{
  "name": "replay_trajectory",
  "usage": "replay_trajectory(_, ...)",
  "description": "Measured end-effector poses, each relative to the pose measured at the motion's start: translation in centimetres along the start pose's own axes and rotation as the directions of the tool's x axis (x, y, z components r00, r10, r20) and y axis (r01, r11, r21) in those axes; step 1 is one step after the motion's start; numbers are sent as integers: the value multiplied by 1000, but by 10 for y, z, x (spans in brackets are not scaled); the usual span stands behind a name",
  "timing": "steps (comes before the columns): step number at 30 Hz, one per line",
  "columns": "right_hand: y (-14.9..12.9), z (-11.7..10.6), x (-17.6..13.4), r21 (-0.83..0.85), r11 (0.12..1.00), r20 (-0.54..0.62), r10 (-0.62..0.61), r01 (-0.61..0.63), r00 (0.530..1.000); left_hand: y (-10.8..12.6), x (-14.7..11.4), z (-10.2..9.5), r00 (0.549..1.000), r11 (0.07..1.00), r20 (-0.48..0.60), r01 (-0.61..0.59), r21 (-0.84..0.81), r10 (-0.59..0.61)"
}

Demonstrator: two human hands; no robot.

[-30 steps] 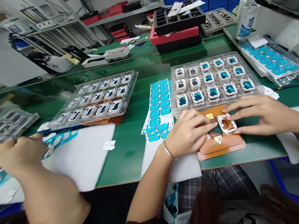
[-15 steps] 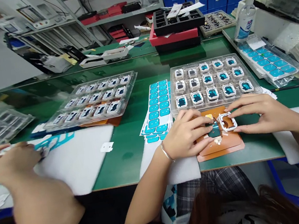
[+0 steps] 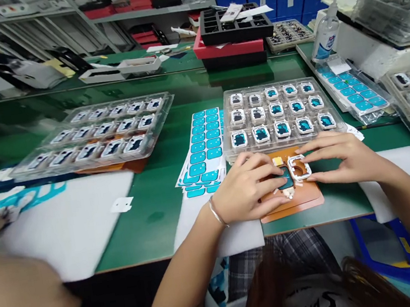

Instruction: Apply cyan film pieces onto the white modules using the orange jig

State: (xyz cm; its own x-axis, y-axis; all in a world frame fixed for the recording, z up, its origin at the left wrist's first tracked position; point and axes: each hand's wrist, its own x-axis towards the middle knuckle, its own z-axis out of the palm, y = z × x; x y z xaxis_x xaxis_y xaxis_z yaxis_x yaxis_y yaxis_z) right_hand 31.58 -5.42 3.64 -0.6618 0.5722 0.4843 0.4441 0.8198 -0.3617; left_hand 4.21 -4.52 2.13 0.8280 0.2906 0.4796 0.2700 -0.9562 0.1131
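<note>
My right hand point(image 3: 346, 156) pinches a white rounded-square frame point(image 3: 292, 161), like a small watch case, by its edges between thumb and fingers. The orange mat shows through its opening. Just left of the frame is a dark teal glossy panel point(image 3: 287, 177), with the fingertips of my left hand point(image 3: 249, 185) closed over its left side; my fingers partly hide it. Both parts are low over an orange mat point(image 3: 306, 195). On that mat lie a yellow block point(image 3: 277, 161) and small white bits point(image 3: 289, 193) close to my left thumb.
Behind the mat stands a clear tray point(image 3: 228, 120) of white frames, many with teal panels. Sheets of teal stickers point(image 3: 208, 135) lie left of it. A pump bottle point(image 3: 327, 37) and another tray point(image 3: 391, 97) are at right. A co-worker's arm point(image 3: 14, 287) is at left, near another tray point(image 3: 163, 113).
The view has swung slightly, so the scene sits further left. The dark teal panel looks flatter and more covered by my left fingers. My right hand still holds the white frame.
</note>
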Motion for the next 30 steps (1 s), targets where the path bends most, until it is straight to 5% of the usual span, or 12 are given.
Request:
replay_trajectory(6,-3,5,4,6,1000,-77,-26,27,997,1,0,2,999,998,-37,4,62,-2)
replay_trajectory(12,-12,25,8,5,1000,-171,-14,15,985,0,-1,-1,956,974,-256,182,134,-143)
replay_trajectory(25,-13,35,5,27,1000,-143,-2,6,990,2,-2,-1,958,954,-71,283,97,-277)
replay_trajectory(30,-9,36,7,54,999,-87,2,2,996,4,0,2,926,925,30,378,-41,-377)
